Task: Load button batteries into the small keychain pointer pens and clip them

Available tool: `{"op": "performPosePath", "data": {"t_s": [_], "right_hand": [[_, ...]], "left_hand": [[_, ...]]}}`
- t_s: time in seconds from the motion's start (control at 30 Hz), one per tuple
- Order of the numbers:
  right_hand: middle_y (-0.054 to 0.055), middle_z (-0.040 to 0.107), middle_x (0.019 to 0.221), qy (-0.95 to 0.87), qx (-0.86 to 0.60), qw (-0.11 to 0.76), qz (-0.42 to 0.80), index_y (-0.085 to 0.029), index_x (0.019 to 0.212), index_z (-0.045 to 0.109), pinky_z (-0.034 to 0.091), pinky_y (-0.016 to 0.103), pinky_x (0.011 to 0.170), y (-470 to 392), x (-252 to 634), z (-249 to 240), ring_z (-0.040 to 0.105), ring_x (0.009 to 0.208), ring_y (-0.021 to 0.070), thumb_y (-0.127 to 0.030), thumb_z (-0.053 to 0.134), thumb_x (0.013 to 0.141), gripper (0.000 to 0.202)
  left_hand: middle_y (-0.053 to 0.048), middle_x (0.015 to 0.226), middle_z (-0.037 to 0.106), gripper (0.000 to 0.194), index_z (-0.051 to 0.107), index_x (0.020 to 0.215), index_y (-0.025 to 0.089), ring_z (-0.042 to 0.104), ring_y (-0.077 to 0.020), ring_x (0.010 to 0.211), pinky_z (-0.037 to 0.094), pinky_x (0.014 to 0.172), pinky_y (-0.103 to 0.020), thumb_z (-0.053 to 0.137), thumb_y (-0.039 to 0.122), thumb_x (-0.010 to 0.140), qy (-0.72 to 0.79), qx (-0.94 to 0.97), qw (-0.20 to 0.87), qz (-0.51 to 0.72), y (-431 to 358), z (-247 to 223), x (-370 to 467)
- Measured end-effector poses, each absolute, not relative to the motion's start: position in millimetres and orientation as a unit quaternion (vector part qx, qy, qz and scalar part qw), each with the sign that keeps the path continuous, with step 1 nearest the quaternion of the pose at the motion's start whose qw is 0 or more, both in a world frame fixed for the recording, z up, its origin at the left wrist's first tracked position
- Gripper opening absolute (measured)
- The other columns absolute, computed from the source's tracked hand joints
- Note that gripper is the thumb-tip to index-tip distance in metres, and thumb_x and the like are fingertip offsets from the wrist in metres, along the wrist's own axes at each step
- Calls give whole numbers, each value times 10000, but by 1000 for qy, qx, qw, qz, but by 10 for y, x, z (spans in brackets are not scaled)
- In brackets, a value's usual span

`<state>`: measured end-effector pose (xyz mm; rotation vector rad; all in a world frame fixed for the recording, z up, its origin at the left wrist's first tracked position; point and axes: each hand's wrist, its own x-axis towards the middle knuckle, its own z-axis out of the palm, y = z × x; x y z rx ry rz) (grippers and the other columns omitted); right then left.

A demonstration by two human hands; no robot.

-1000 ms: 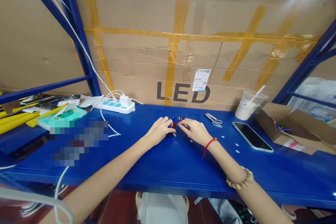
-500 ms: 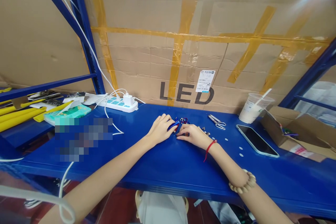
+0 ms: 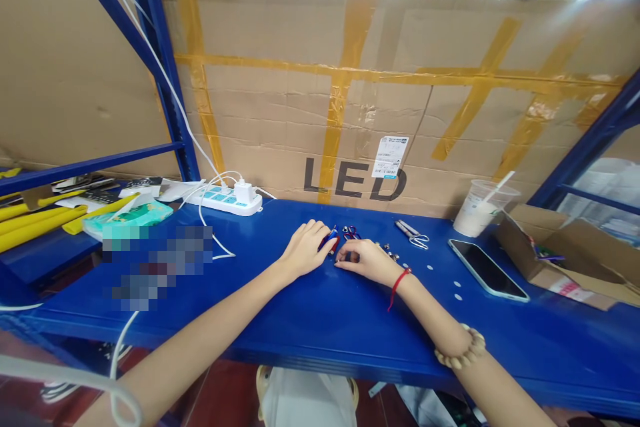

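My left hand (image 3: 307,248) rests on the blue table (image 3: 300,320), its fingers wrapped over a blue and red tool (image 3: 332,240). Just to the right, my right hand (image 3: 357,257) is curled with thumb and fingertips close together; whatever it pinches, if anything, is too small to make out. Behind the hands lies a small dark red and blue item (image 3: 351,232). Several small metal pieces (image 3: 393,256) sit beyond my right hand. Farther right are silver scissors (image 3: 413,234), and several pale round discs (image 3: 458,297) dot the tabletop.
A phone (image 3: 487,269), a plastic cup with a straw (image 3: 477,210) and an open cardboard box (image 3: 575,260) stand at the right. At the left are a power strip (image 3: 225,199) with white cables, a green packet (image 3: 145,213) and yellow tubes (image 3: 45,223). Large cardboard (image 3: 280,113) backs the table.
My right hand's fingers have shifted slightly, with a rounder gap between thumb and index finger. My left hand stays over the tool. The view has tilted a little.
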<state>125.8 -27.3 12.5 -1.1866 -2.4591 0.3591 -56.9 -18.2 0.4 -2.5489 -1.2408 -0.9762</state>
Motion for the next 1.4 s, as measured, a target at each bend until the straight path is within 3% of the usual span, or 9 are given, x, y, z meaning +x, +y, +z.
{"op": "performPosePath", "data": {"t_s": [0.3,0.57,0.87,1.2,1.4], "right_hand": [[51,683,866,-800,-366,475,16,-201,878,678,515,237,610,-267,1242,117,629,727,147,-318,503,860,211],[67,682,902,-814,-342,469,22,-216,897,701,562,286,653,-326,1195,139,643,776,174,-339,479,869,255],[69,673,919,-804,-349,478,51,-200,829,713,528,222,516,-337,1167,134,631,716,143,-327,547,824,209],[61,647,984,-818,-372,431,79,-196,788,694,522,225,565,-306,1216,132,599,630,101,-365,533,828,237],[55,645,969,-824,-364,433,43,-216,892,687,510,229,598,-329,1220,145,576,624,96,-380,478,860,267]], "left_hand": [[-27,915,587,271,538,941,190,491,-167,834,375,751,-307,293,304,936,-400,-858,77,-312,-175,2,-580],[-33,919,585,263,520,937,178,492,-167,839,371,752,-303,276,276,939,-397,-866,72,-297,-208,29,-587],[-37,915,590,257,515,960,173,500,-167,842,369,754,-300,277,268,939,-399,-867,67,-290,-219,55,-591],[-44,925,589,284,538,957,175,499,-180,849,377,744,-306,280,292,936,-381,-877,97,-274,-189,29,-617],[-39,908,582,273,530,979,183,508,-161,831,412,757,-287,275,272,939,-372,-866,72,-327,-169,35,-605]]}}
